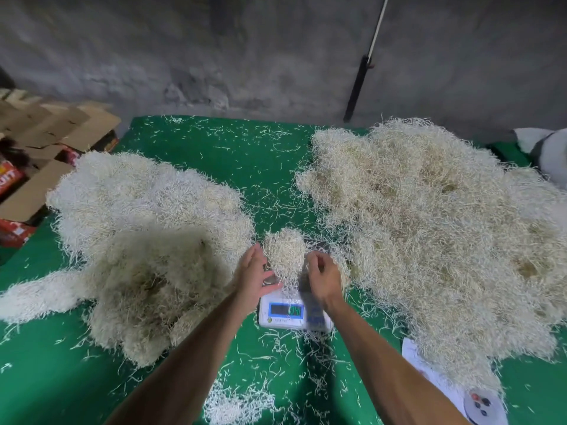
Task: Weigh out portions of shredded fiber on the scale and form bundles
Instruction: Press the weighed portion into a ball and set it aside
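Note:
A small white digital scale (285, 314) sits at the middle of the green table (233, 154), its display lit. On its pan lies a small clump of pale shredded fiber (286, 256). My left hand (254, 277) is beside the clump's left side, fingers straight, palm toward it. My right hand (323, 279) is at the clump's right side with fingers curled, pinching strands at its edge. A large fiber pile (438, 228) covers the right of the table. Another fiber heap (144, 240) lies on the left.
Loose strands litter the green cover. Flattened cardboard and red boxes (36, 154) stand off the table's left edge. A white sheet with a small round device (484, 406) lies at the near right. A grey wall and a leaning pole (359, 84) stand behind.

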{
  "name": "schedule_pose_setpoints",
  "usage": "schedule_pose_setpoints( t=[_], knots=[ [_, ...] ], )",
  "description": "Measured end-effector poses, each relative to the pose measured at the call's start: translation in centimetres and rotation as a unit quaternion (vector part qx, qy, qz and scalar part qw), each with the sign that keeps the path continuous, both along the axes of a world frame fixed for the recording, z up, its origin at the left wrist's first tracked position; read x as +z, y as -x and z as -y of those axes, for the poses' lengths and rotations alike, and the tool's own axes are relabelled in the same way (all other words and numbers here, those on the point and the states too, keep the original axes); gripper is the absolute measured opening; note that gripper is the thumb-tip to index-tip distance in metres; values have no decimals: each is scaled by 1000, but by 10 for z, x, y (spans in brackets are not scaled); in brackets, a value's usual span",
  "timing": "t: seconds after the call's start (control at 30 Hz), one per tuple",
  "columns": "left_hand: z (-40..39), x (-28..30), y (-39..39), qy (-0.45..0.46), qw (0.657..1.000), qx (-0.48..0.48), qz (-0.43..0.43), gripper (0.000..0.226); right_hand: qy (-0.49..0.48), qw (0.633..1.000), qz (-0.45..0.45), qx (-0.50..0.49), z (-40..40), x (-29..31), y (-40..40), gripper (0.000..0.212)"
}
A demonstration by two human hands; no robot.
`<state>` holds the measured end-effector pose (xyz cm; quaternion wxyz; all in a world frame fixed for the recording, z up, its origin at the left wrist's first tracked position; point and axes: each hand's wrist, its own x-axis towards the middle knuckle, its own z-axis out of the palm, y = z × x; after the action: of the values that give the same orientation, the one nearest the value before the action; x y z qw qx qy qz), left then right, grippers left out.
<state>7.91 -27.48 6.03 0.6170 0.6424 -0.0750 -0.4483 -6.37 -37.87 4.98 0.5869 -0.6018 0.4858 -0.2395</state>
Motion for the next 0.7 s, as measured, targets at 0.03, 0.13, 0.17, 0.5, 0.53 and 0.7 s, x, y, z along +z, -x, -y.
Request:
schedule_pose_setpoints(
  t=[0.03, 0.13, 0.17, 0.5, 0.53, 0.7],
  knots=[
    [10, 3, -1, -16, 1000, -3, 5, 47, -18, 1000, 15, 8, 3, 0, -10, 31],
    [34, 7, -2, -50, 998, -45, -20, 39, -49, 998, 35, 35, 6, 3, -42, 72],
    [36, 7, -1, -55, 996, -63, -19, 33, -70, 995, 62, 33, 8, 6, -53, 80],
    [29, 32, -36, -6, 998, 56, 4, 68, 14, 992, 114, 54, -40, 67, -100, 37],
    [29, 37, -48, -21, 994, 97, 47, 67, 80, 985, 72, 134, -53, 64, -94, 40],
    [-6, 48, -47, -14, 966, -43, 254, 26, 235, 957, 81, 146, -65, 95, -110, 54]
  ],
)
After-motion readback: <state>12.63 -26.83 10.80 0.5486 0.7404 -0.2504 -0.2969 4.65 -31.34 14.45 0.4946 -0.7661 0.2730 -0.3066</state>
